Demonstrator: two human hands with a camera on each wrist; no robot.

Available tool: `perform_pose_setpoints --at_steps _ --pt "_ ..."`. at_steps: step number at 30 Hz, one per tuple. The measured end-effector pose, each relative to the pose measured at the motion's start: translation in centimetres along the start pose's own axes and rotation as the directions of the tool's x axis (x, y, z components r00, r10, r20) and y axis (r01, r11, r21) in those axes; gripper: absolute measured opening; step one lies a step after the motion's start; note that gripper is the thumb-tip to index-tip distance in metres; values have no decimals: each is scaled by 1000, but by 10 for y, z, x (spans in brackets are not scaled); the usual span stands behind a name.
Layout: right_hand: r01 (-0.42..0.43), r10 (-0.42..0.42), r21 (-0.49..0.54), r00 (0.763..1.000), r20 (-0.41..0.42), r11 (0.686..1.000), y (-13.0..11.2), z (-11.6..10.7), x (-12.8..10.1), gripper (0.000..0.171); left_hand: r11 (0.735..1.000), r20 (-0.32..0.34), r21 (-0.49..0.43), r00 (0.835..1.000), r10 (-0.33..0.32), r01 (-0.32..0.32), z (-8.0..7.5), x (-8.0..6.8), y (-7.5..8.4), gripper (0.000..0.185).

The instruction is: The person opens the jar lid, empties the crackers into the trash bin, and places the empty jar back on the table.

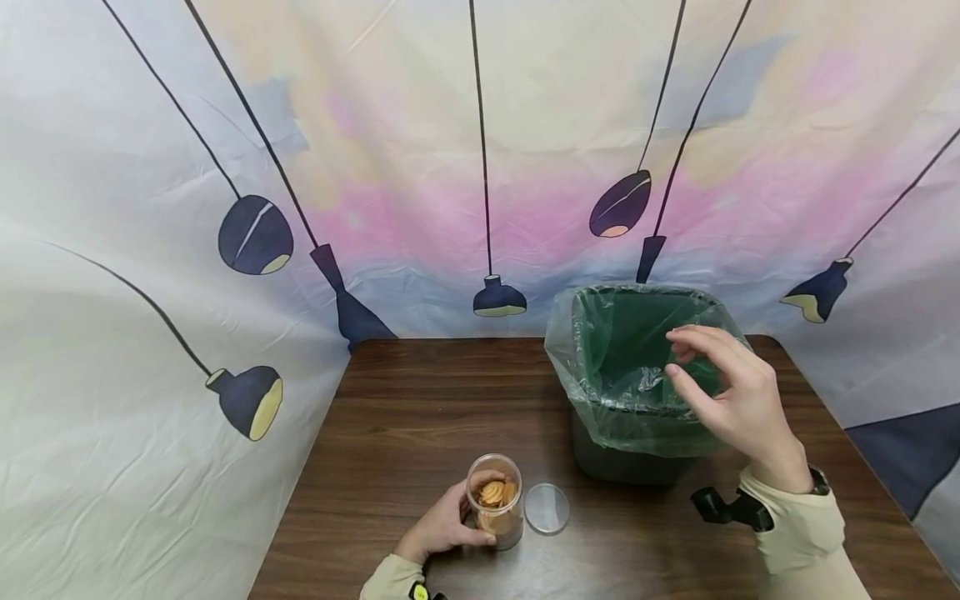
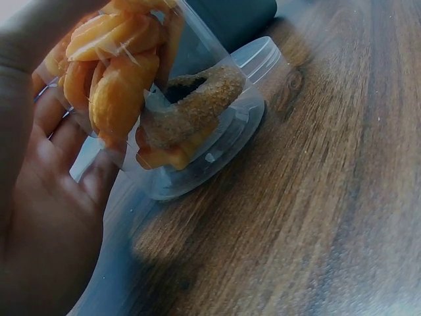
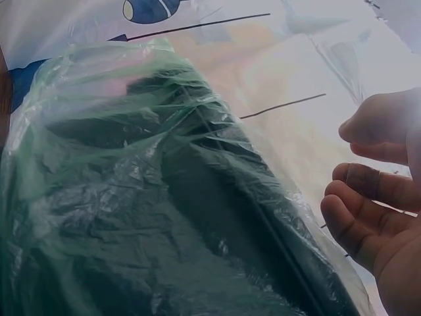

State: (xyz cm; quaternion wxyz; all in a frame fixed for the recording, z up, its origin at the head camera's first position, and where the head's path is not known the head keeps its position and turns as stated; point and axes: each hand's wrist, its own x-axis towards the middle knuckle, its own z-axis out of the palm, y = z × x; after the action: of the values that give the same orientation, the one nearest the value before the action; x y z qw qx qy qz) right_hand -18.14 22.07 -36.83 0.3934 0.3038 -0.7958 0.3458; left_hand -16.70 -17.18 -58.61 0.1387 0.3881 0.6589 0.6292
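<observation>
My left hand (image 1: 448, 518) grips a clear plastic jar (image 1: 501, 533) that stands on the table without a lid. Inside it are swirled golden cookies (image 2: 125, 72), and lower down a sugar-coated brown ring-shaped piece (image 2: 197, 102). Just right of the jar a round clear lid (image 1: 547, 508) lies flat. Over the mouth of a dark bin (image 1: 630, 460), my right hand (image 1: 735, 396) hovers with fingers loosely bent and nothing between them. A translucent green bag (image 1: 600, 417) lines the bin and folds over its rim. A small crumpled clear piece (image 1: 647, 379) shows inside.
The dark wooden table (image 1: 420, 408) has rounded back corners. Behind it hangs a cloth backdrop (image 1: 405, 167) printed with lamps, which also runs along both sides. The bin takes up the table's back right part.
</observation>
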Motion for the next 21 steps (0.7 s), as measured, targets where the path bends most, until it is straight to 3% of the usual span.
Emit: perform_pose_setpoints --at_steps 12,17,21 --pt "-14 14 6 1000 -26 1000 7 -3 0 37 1000 8 30 1000 1 -1 -5 -4 -27 80" --pt "-20 20 -10 999 -26 1000 9 -5 1 37 1000 4 25 1000 -6 6 -5 -5 -28 80" --pt "-30 29 -38 999 -32 999 11 -7 1 37 1000 4 21 1000 -4 4 -3 -3 -19 79"
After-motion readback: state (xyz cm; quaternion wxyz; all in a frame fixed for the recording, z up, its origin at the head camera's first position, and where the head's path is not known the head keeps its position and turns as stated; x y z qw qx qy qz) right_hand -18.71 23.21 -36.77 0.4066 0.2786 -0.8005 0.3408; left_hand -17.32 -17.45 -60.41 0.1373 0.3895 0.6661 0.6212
